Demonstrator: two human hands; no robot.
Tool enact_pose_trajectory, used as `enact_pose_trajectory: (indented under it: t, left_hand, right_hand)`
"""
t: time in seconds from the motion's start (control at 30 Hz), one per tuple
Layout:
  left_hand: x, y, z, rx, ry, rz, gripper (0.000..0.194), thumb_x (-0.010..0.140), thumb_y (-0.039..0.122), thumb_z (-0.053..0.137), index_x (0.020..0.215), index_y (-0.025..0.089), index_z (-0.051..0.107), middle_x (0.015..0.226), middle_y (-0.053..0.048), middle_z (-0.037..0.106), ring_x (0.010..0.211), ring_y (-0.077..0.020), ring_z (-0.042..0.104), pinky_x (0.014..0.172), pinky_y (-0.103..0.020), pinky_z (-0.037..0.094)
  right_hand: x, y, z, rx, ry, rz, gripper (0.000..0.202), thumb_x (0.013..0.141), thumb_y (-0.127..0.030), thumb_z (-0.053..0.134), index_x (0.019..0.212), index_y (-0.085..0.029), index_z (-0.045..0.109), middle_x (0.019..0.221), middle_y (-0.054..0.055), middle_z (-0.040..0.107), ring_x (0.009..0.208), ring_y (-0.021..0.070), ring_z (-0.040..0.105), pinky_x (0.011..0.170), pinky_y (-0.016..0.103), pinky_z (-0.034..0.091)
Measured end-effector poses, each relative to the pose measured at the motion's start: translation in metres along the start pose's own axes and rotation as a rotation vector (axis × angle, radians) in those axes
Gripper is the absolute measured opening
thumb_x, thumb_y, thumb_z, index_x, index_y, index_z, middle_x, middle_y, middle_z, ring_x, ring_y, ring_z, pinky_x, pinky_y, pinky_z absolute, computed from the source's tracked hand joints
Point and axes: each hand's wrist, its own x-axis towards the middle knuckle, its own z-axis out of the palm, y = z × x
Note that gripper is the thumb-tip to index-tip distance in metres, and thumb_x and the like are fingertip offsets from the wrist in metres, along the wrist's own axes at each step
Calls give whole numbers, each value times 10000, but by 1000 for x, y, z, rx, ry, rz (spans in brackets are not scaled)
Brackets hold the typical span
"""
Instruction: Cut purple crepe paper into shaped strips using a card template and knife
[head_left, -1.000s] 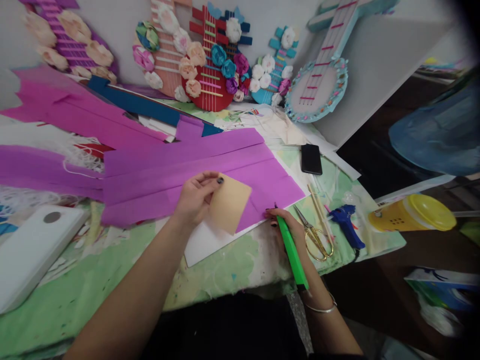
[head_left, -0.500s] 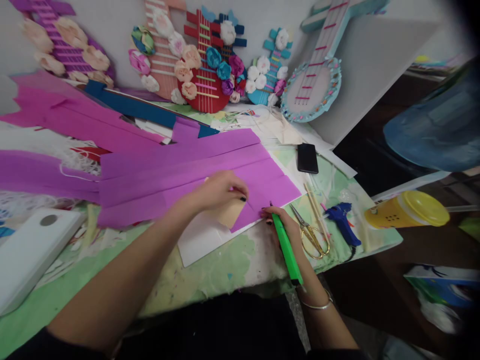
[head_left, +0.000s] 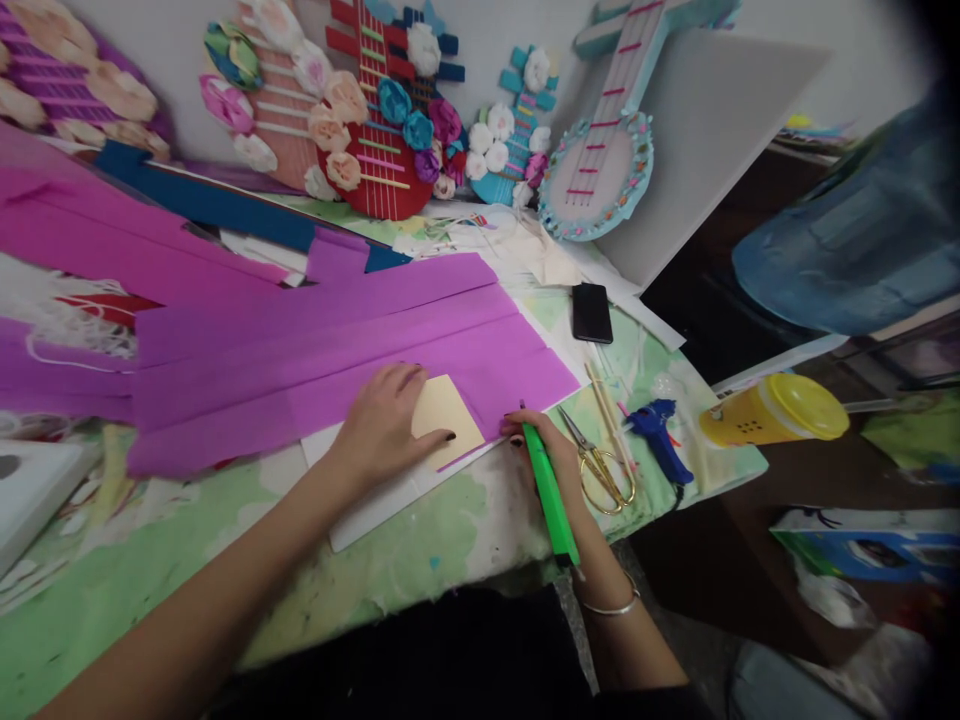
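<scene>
A pale yellow card [head_left: 450, 425] lies flat on the purple crepe paper [head_left: 337, 350], close to the paper's near edge. My left hand [head_left: 390, 415] rests on the left part of the card, fingers spread and thumb stretched along its near side. Beneath the crepe paper a white board [head_left: 367, 518] sticks out toward me. In my right hand [head_left: 547, 445] is a green utility knife [head_left: 551, 500], its tip pointing away from me just right of the card. The fingers of that hand touch down at the board's edge.
Gold-handled scissors [head_left: 604, 480], wooden sticks [head_left: 607, 410] and a blue glue gun [head_left: 664, 440] lie to the right. Beyond them is a yellow cup [head_left: 776, 410]. A black flat object [head_left: 592, 313] sits farther back. Decorated paper instruments [head_left: 382, 130] lean on the wall.
My left hand has lowered the yellow card from a tilted, raised position flat onto the purple paper and spread over it. The right hand still holds the knife. The view has shifted slightly.
</scene>
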Motion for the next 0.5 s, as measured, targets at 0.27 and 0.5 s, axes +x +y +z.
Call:
enact_pose_trajectory:
  t: [0.27,0.5]
  left_hand:
    - [-19,13,4,52,-79,-59,837,779,606,595,1379,49,422,1445,-255,411,1354,-396,347,1118,-553,248]
    - [-19,15,10,152,-37,-29,805,789,625,578,1343,55,457,1424,-260,435,1357,-414,328,1093,-595,236]
  right_hand:
    - [0,-1,1,-37,-3,4,220,868,-183,529,1059,-229,628,966,28,710,889,177,692,863,308,537]
    - [-1,-2,0,-55,-24,-14,252,862,-158,517,1081,-238,614,987,33,698,919,186,684,856,319,533]
